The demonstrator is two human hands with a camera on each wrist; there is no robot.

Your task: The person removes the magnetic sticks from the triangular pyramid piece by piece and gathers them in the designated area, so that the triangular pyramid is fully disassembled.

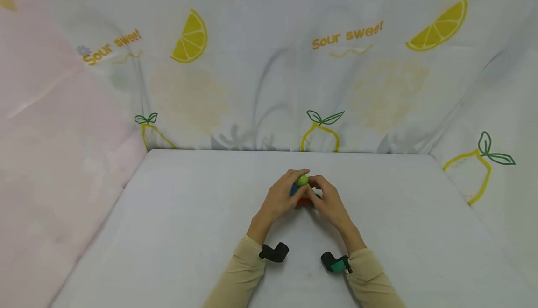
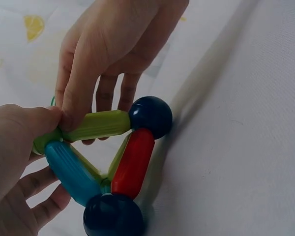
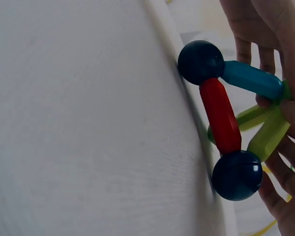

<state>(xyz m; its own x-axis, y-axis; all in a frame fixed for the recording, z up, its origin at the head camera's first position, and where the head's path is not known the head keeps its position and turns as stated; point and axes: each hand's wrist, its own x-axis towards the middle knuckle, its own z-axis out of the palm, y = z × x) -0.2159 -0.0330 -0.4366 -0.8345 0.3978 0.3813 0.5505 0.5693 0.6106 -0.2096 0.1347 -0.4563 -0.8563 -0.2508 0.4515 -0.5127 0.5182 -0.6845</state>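
Note:
A small pyramid of rods and balls stands on the table, with a light green ball [image 1: 302, 180] on top. My left hand [image 1: 282, 197] [image 2: 14, 167] curls round this top ball from the left, beside the blue rod [image 2: 73, 172] [image 3: 253, 80]. My right hand [image 1: 332, 203] [image 2: 113, 44] pinches the upper end of a green rod [image 2: 99, 125] [image 3: 269, 135] between thumb and fingers. A red rod [image 2: 133, 163] [image 3: 220, 115] joins two dark blue balls [image 2: 151, 117] [image 3: 237, 175] at the base. More green rods lie behind, partly hidden.
A white table [image 1: 189, 224] spreads round the hands. Behind it hangs a pale cloth [image 1: 260, 65] printed with lemons and words. A black wrist camera [image 1: 275, 252] sits on the left wrist, another [image 1: 334, 262] on the right.

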